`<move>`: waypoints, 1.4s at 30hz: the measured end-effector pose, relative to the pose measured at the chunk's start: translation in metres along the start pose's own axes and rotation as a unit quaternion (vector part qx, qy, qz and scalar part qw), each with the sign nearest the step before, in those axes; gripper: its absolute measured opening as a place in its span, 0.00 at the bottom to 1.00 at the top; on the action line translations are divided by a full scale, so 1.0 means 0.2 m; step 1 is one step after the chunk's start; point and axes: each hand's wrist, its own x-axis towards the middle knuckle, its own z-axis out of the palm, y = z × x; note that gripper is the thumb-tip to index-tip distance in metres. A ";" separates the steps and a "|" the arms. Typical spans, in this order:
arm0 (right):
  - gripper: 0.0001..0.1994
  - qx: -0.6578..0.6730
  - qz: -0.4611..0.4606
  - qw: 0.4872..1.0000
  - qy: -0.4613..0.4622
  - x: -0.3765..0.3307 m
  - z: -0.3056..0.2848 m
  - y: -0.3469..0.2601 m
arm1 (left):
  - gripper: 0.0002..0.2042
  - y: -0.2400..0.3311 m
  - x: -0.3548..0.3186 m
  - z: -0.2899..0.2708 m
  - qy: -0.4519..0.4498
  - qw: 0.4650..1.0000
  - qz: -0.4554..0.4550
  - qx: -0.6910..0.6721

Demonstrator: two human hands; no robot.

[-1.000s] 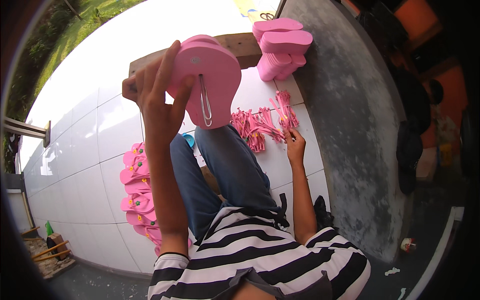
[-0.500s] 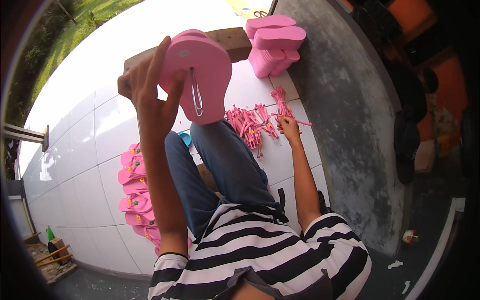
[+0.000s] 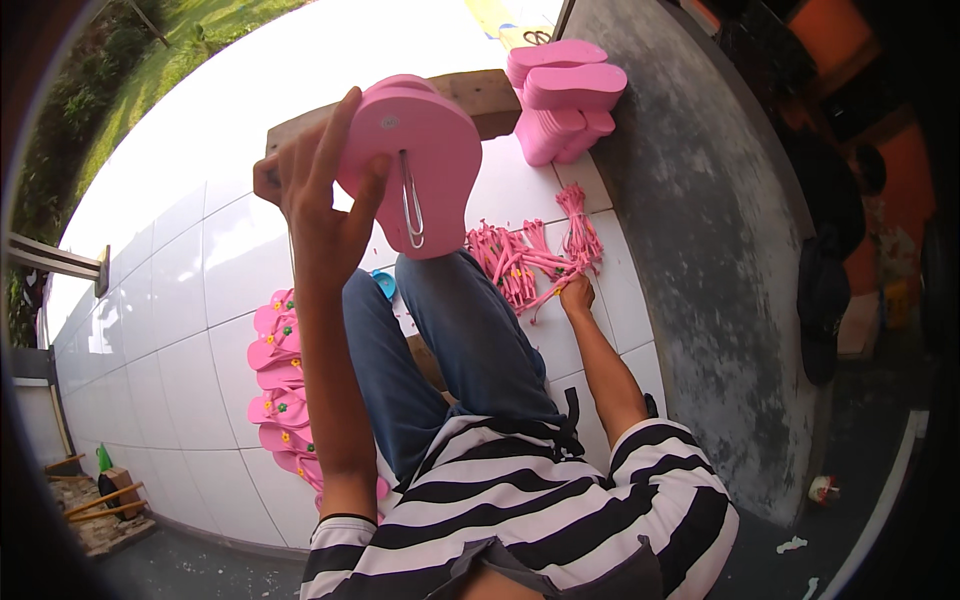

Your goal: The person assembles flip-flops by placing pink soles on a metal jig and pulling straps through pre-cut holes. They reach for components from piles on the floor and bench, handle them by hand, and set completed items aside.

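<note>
Drawn back from a tied bundle of pink straps (image 3: 578, 220) toward the person's body since half a second before, the right hand (image 3: 577, 293) had its fingers pinched on a pink strap (image 3: 546, 300), whose end now pointed left rather than right, while the left hand (image 3: 335, 215) had kept its grip on a pink sole (image 3: 435, 150). That sole was raised just to the right of the left hand, the thumb pressed on its near face and the fingers about its edge; another pink layer showed past its far rim. A bent metal wire (image 3: 407, 185) came out of the sole's middle and ran along it toward the body. Both hands were well apart. Left of the bundle and ahead of the right hand lay a heap of loose straps (image 3: 500, 270). Farther forward, a wooden beam (image 3: 490, 100) passed behind the sole, and near its right end rose a stack of pink soles (image 3: 570, 90). Nearer the body than the left hand, beside the knees, sat a small blue dish (image 3: 383, 284). Left of the left forearm stretched a row of pink flip-flops (image 3: 277, 352) with yellow and green flowers, on white floor tiles (image 3: 170, 370).
</note>
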 end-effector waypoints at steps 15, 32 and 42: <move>0.11 0.476 -0.068 0.875 -0.051 -0.20 -1.02 -0.29 | 0.25 0.08 -0.01 -0.05 0.029 0.999 -0.012 0.015; 0.15 0.405 -0.270 0.664 -0.568 -0.73 -1.59 -1.10 | 0.19 0.66 -0.63 -0.27 -0.343 0.802 -0.323 -0.367; 0.19 0.078 -0.417 0.652 -0.629 -0.81 -1.67 -1.15 | 0.15 0.53 -0.69 -0.54 -0.524 0.798 -0.078 -0.286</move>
